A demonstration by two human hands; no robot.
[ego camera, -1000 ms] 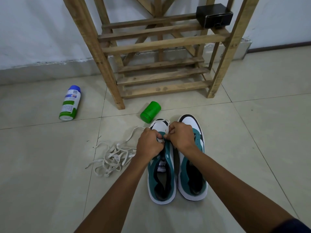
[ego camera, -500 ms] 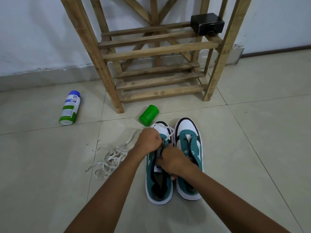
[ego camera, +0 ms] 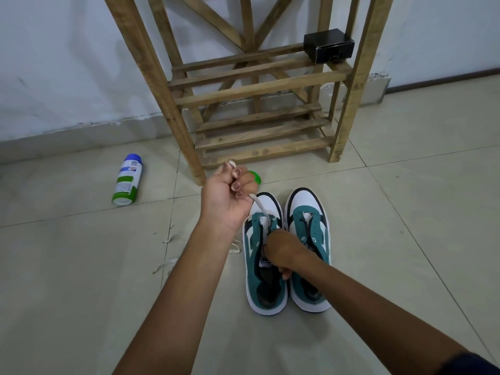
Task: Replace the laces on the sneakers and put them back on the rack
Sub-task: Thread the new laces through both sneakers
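Observation:
Two teal, white and black sneakers stand side by side on the tiled floor, toes toward the wooden rack (ego camera: 259, 87). My left hand (ego camera: 227, 196) is raised above the left sneaker (ego camera: 263, 255) and grips a white lace (ego camera: 262, 208), which runs taut down into that shoe's front eyelets. My right hand (ego camera: 284, 251) rests on the left sneaker's tongue and holds the shoe down, fingers curled over its opening. The right sneaker (ego camera: 308, 239) has no lace. More loose white lace (ego camera: 165, 265) shows on the floor beside my left forearm, partly hidden by it.
A green cylinder (ego camera: 255, 176) peeks out behind my left hand. A white spray can (ego camera: 127, 180) with a blue cap lies on the floor at left. A small black box (ego camera: 328, 48) sits on the rack's upper shelf. The rack's lower slats hold nothing.
My left hand has lifted up and away from the left sneaker, pulling the lace through. My right hand moved back from the toe to the tongue and holds the shoe.

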